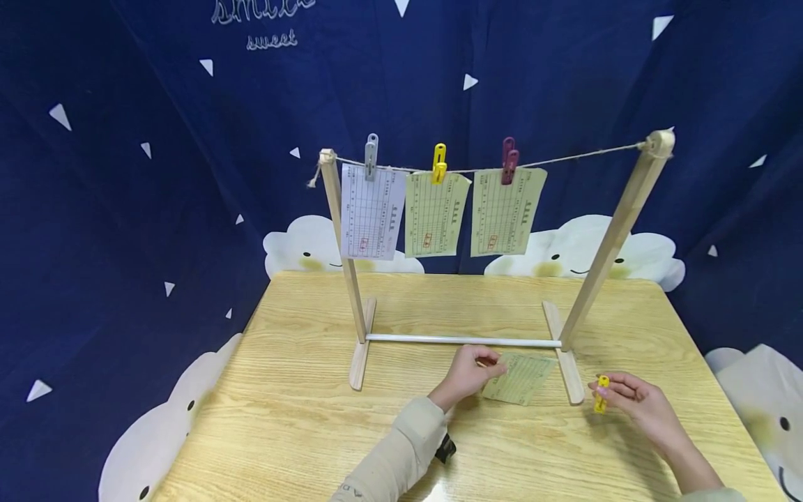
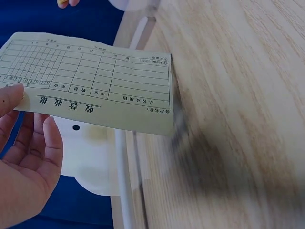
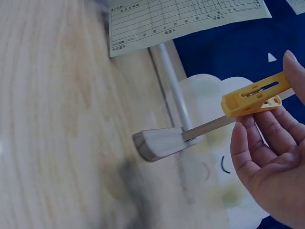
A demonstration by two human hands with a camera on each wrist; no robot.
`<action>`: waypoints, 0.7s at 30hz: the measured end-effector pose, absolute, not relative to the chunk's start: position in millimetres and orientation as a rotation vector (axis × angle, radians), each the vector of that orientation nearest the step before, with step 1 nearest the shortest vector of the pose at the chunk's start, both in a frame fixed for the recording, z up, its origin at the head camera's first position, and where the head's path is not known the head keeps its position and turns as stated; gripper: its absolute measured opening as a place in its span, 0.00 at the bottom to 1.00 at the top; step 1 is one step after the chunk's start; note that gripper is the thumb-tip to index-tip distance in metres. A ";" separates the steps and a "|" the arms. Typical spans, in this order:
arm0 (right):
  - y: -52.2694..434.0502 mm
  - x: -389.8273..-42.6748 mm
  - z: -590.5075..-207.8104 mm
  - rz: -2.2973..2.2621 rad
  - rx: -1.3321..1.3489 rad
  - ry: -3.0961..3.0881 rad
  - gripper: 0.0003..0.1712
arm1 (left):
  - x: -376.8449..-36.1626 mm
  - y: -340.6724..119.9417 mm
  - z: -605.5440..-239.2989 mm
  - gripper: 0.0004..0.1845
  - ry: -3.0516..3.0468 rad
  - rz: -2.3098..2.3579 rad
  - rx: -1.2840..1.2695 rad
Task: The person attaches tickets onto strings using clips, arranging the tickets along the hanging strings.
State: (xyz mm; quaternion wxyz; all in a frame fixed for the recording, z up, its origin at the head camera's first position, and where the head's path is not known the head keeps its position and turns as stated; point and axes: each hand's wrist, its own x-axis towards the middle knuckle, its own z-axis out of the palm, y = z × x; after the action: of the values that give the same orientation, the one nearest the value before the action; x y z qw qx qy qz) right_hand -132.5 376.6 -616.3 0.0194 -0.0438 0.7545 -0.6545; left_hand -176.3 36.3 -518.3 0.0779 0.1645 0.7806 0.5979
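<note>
My left hand (image 1: pixel 472 373) pinches one edge of a yellow-green receipt slip (image 1: pixel 519 378) between thumb and fingers, just above the table in front of the rack. The slip's printed table and heading face the left wrist view, where the thumb lies on its corner. To the right, my right hand (image 1: pixel 640 404) holds a yellow clothespin (image 1: pixel 601 394) between thumb and fingertips. In the right wrist view the yellow clothespin (image 3: pixel 252 95) has nothing in its mouth, and the slip (image 3: pixel 190 21) is apart from it.
A wooden rack with a white crossbar (image 1: pixel 464 340) carries a string (image 1: pixel 577 156). From it hang a white slip (image 1: pixel 373 216) under a grey clothespin (image 1: pixel 371 157), a green slip (image 1: pixel 436 219) under a yellow one, and another green slip (image 1: pixel 507 216) under a maroon one.
</note>
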 end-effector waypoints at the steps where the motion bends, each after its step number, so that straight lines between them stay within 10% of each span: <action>1: 371.1 -130.1 -603.4 -2.013 -0.127 2.367 0.21 | -175.9 36.4 -516.7 0.05 2.332 1.793 0.488; 7: 320.7 -102.7 -497.0 -2.038 -0.179 2.372 0.15 | -173.4 40.4 -508.8 0.05 2.307 1.798 0.491; 21: 316.4 -111.0 -466.4 -2.135 -0.344 2.398 0.18 | -174.3 41.8 -490.5 0.05 2.282 1.888 0.602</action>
State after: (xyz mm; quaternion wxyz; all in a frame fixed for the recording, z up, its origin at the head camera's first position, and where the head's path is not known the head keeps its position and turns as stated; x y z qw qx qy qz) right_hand -111.0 316.4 -466.4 -0.0436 -0.1065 0.7419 -0.6606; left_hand -174.3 41.8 -490.5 0.0595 0.1987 0.7536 0.6237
